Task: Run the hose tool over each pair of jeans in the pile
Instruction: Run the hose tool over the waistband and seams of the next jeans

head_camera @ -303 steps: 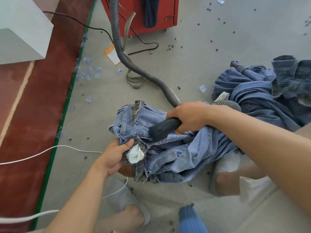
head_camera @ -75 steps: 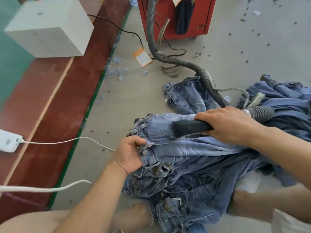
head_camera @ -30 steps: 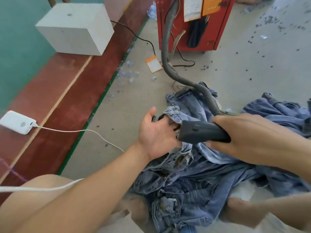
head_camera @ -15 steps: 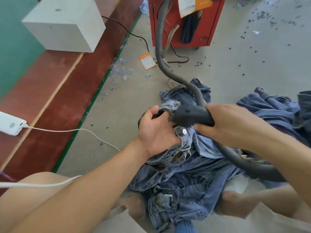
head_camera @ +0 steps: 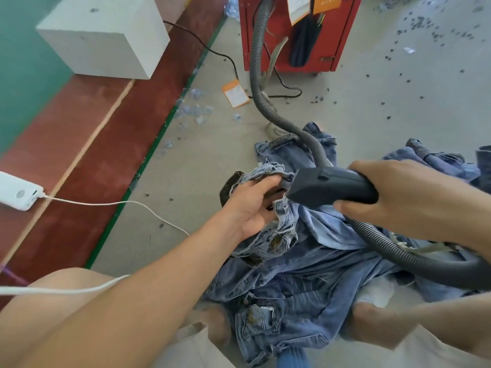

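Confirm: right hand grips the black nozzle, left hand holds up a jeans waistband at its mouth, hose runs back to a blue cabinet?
Not blue. The head view shows the hose running back to a red cabinet. The rest stands: right hand grips the nozzle, left hand holds the waistband.

Bare floor is lying open left of the jeans pile; the hose is crossing behind it, white cable trailing left.

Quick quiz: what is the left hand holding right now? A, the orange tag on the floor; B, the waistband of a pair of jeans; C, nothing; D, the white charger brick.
B: the left hand pinches the jeans waistband up to the nozzle held by the right hand.
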### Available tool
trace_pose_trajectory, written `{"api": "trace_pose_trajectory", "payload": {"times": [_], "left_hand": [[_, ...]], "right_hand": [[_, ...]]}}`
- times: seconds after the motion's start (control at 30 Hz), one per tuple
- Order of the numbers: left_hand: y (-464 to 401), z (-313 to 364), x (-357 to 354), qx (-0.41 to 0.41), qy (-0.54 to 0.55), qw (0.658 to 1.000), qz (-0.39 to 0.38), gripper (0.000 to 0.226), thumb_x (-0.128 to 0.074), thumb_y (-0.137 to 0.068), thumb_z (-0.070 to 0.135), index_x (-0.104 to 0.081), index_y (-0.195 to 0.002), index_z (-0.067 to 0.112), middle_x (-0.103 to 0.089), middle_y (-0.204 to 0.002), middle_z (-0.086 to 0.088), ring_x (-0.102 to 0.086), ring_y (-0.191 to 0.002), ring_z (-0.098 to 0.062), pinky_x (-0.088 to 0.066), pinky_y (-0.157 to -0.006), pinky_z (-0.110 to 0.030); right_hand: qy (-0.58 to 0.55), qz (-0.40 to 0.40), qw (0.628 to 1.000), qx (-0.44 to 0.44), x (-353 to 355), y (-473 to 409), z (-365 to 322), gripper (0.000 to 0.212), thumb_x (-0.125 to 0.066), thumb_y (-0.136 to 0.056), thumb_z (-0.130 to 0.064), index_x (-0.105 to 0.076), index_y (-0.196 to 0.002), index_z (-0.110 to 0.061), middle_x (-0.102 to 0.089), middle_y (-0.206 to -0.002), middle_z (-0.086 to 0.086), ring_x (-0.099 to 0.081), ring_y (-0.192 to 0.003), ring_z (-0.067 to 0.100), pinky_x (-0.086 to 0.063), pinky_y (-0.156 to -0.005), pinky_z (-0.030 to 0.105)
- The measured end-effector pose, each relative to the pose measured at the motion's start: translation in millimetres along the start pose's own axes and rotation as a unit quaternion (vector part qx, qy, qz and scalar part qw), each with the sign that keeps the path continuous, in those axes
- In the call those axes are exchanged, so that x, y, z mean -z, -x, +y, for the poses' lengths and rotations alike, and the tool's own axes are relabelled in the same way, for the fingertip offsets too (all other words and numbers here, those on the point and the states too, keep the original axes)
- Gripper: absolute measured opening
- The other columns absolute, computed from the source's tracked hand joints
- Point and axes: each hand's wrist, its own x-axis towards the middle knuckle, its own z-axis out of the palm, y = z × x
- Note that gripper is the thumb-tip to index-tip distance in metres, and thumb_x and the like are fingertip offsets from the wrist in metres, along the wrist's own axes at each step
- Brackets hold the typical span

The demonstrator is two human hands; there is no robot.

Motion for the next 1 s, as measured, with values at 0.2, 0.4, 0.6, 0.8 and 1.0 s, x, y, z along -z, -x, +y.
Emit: {"api": "trace_pose_trajectory", "payload": {"times": [0.2,0.4,0.6,0.8,1.0], "left_hand": [[1.2,-2.6,-4.1,0.028,0.025,0.999,-0.012,0.01,-0.062,-0.101,0.016,-0.07,-0.101,0.009,-0.074,-0.085,-0.009,-0.07,-0.064,-0.02,-0.056,-0.057,-0.03],[-3.6,4.6,-1.2,0.029,0.046,0.999,-0.007,0.016,-0.062,-0.101,0.017,-0.068,-0.114,0.008,-0.073,-0.095,-0.012,-0.071,-0.073,-0.025,-0.059,-0.062,-0.037],[-2.1,-2.8,-2.9,0.046,-0.017,0.998,-0.041,0.016,-0.066,-0.096,0.021,-0.073,-0.105,0.01,-0.071,-0.096,-0.009,-0.062,-0.077,-0.02,-0.052,-0.072,-0.033],[-3.8,2.8,-0.1,0.067,0.022,0.997,-0.039,0.015,-0.062,-0.1,0.023,-0.072,-0.094,0.015,-0.068,-0.095,-0.006,-0.06,-0.08,-0.023,-0.045,-0.086,-0.04],[3.3,-4.4,-2.7,0.044,0.093,0.99,-0.095,0.023,-0.054,-0.094,0.024,-0.065,-0.107,0.008,-0.065,-0.096,-0.012,-0.061,-0.083,-0.024,-0.05,-0.074,-0.036]], "right_hand": [[0.009,-0.015,1.0,-0.011,-17.8,-22.6,-3.4,0.025,-0.063,-0.091,-0.054,-0.058,-0.094,-0.03,-0.063,-0.074,-0.009,-0.06,-0.062,0.009,-0.046,-0.054,0.028],[-0.044,0.031,0.998,-0.026,0.5,-19.3,12.1,0.028,-0.06,-0.077,-0.063,-0.059,-0.084,-0.036,-0.066,-0.064,-0.013,-0.061,-0.053,0.006,-0.041,-0.048,0.027],[0.015,-0.016,0.999,0.024,-17.2,-22.6,-7.8,0.024,-0.064,-0.088,-0.055,-0.057,-0.088,-0.033,-0.063,-0.07,-0.01,-0.06,-0.06,0.006,-0.04,-0.052,0.025],[-0.031,0.0,0.999,0.02,8.0,-17.6,0.6,0.023,-0.064,-0.082,-0.057,-0.056,-0.082,-0.036,-0.065,-0.074,-0.025,-0.061,-0.06,-0.001,-0.038,-0.049,0.024],[0.051,0.011,0.998,0.046,-17.8,-11.9,-15.9,0.026,-0.06,-0.09,-0.057,-0.05,-0.09,-0.033,-0.057,-0.067,-0.011,-0.056,-0.058,0.006,-0.046,-0.053,0.029]]}}
